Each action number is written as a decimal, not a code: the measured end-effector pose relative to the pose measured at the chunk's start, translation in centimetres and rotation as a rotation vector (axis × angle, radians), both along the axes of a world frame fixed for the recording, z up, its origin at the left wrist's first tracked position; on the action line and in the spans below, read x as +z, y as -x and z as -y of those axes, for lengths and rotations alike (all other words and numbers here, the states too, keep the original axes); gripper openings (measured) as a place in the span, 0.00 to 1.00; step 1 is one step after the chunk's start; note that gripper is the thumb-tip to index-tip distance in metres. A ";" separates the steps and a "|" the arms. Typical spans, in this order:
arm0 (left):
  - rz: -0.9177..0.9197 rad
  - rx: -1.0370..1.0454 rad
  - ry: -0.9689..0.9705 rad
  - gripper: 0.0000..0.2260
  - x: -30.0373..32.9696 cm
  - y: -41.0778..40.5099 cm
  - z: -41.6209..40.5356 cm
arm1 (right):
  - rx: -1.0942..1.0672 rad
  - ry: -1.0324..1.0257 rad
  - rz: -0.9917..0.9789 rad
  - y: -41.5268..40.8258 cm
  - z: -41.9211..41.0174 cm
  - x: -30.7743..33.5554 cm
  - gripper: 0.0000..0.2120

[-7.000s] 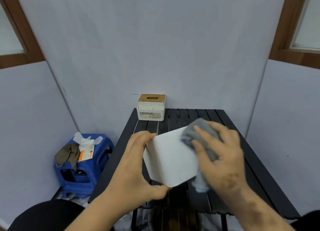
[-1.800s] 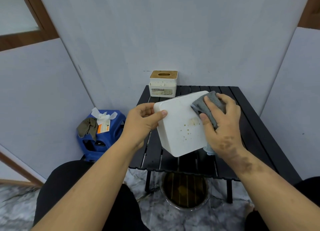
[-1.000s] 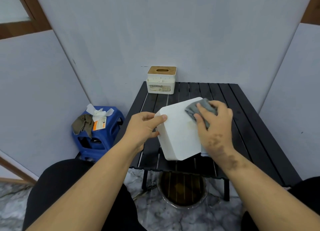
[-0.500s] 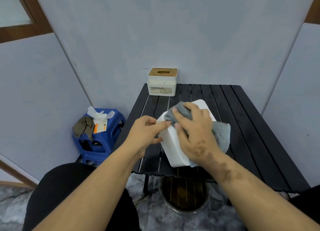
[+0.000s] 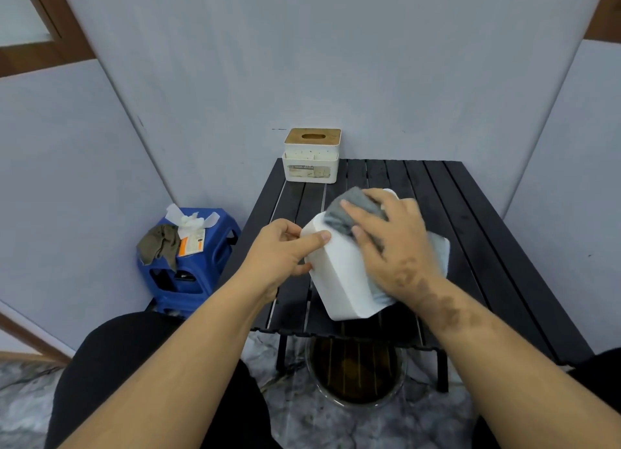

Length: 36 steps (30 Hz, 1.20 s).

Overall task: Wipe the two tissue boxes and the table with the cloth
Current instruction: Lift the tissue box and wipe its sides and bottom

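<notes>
Cloth now up over the top edge of the white box, off the broad face wiped a second ago. Left hand clamped on the box's left edge, tilted above the worktop; right hand pressing cloth flat. Second box at back, likely unwiped.
</notes>
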<state>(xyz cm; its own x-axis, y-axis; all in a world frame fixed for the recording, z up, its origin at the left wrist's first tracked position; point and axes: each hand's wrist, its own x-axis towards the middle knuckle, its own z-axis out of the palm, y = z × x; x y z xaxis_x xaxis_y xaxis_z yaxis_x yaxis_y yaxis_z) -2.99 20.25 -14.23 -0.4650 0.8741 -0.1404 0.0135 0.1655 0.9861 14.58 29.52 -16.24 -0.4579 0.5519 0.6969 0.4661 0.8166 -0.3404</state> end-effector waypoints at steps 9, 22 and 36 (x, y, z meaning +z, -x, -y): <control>-0.029 0.004 -0.004 0.18 -0.3 -0.2 -0.1 | 0.081 0.049 0.055 -0.2 2.6 -0.4 0.22; -0.034 0.076 0.016 0.21 -0.7 -0.1 -0.5 | 0.222 0.050 0.100 -2.0 4.4 -2.5 0.20; -0.070 0.089 0.029 0.24 -0.5 0.0 -0.6 | 0.259 -0.014 0.080 -4.0 4.2 -4.2 0.23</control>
<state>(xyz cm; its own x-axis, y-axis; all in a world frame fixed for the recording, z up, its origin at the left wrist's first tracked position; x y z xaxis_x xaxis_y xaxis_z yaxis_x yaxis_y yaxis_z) -3.01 20.81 -14.71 -0.5503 0.8249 -0.1291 0.0662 0.1973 0.9781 18.60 25.28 -20.44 -0.6367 0.3995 0.6595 0.2658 0.9166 -0.2986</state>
